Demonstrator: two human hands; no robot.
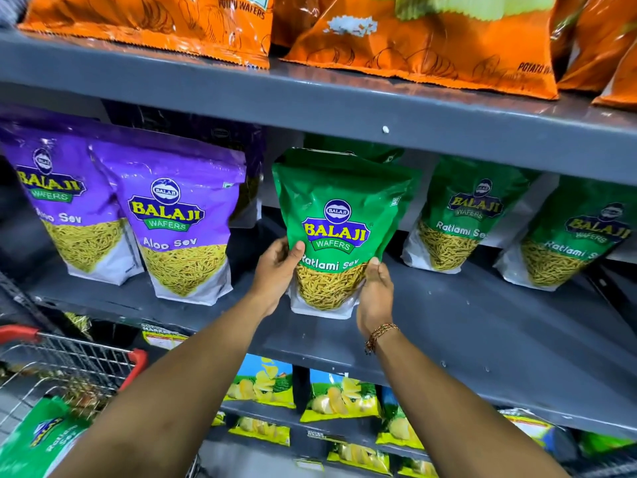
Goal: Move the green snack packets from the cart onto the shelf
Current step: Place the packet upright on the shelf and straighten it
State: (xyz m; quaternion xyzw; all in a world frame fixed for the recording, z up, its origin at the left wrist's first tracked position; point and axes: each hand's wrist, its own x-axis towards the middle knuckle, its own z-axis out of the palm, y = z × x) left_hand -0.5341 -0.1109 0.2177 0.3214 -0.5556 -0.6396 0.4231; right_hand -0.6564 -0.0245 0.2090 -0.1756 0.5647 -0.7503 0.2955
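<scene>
A green Ratlami Sev packet stands upright on the grey middle shelf, held from both sides. My left hand grips its lower left edge and my right hand cups its lower right corner. Behind it the top of another green packet peeks out. Two more green packets stand to the right on the same shelf. In the wire cart at the lower left lies one more green packet, partly hidden by my left forearm.
Purple Aloo Sev packets stand on the shelf to the left of the held packet. Orange potato wafer bags fill the shelf above. Yellow-green chip bags sit on the lower shelves. The cart has a red rim.
</scene>
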